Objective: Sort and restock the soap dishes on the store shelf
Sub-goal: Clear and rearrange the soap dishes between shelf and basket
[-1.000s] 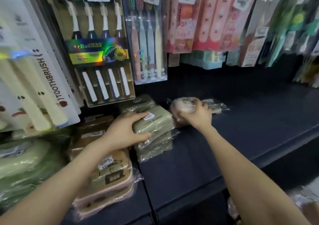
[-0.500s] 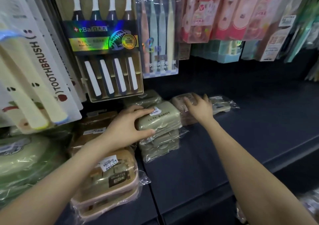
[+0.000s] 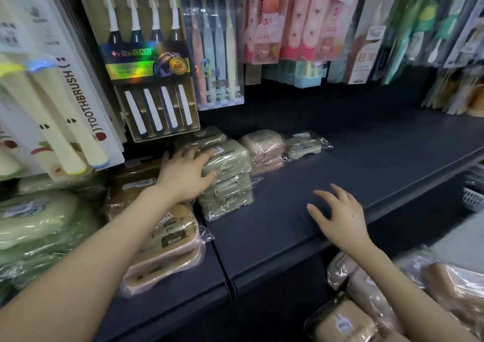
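Left hand (image 3: 187, 175) lies flat-fingered on stacked green soap dishes (image 3: 230, 184); right hand (image 3: 339, 217) hovers, fingers spread, empty. The light, rigid, slippery-wrapped dishes are probably best gripped by their sides.

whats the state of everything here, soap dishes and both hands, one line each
green soap dishes, wrapped, stacked in one pile
pink soap dishes, wrapped, stacked, right beside the green pile
pale soap dish, wrapped, lying flat alone
toothbrush packs, sealed, hanging above
left hand, open, fingers flat on top of the green soap dishes
right hand, open, fingers spread, holding nothing, over the shelf
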`<state>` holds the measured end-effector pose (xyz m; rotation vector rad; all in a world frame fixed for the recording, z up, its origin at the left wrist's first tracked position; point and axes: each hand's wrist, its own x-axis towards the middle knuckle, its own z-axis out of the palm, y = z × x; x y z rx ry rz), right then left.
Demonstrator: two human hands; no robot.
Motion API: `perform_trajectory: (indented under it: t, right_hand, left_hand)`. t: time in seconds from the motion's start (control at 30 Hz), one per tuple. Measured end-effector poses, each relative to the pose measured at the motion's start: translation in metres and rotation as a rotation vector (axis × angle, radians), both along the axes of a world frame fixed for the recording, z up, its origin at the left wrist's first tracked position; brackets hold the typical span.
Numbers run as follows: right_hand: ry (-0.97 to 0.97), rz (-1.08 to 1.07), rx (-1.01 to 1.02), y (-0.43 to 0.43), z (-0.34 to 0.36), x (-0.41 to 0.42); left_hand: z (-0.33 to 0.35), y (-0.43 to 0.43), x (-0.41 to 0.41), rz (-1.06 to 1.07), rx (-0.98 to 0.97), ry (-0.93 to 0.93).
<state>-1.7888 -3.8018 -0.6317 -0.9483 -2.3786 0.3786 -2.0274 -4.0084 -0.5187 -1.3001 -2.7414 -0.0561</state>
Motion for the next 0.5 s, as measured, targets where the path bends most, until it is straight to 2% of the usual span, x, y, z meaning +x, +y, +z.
perform_trajectory:
  t: [0.13,0.23,0.33,0.43,0.5]
  right_hand:
    - [0.061,-0.13,0.028,-0.017,-0.016,0.084]
    - [-0.017,-0.252,0.024,-0.027,-0.041,0.149]
    - [-0.191,-0.36,-0.068,-0.038,-0.072,0.206]
    - [-0.336,-0.407,-0.229,-0.06,-0.093,0.252]
    - [-0.389,-0.416,-0.266,-0.072,-0.103,0.271]
  left_hand:
    - [0.004,0.007,0.039,-0.067,0.094,0.072]
    - [-0.005,0.021,0.092,-0.3,0.261,0.105]
    - [-0.032,0.039,0.15,-0.575,0.352,0.076]
    - [-0.084,0.059,0.208,-0.733,0.267,-0.082]
    - [-0.122,0.069,0.24,-0.724,0.124,-0.251]
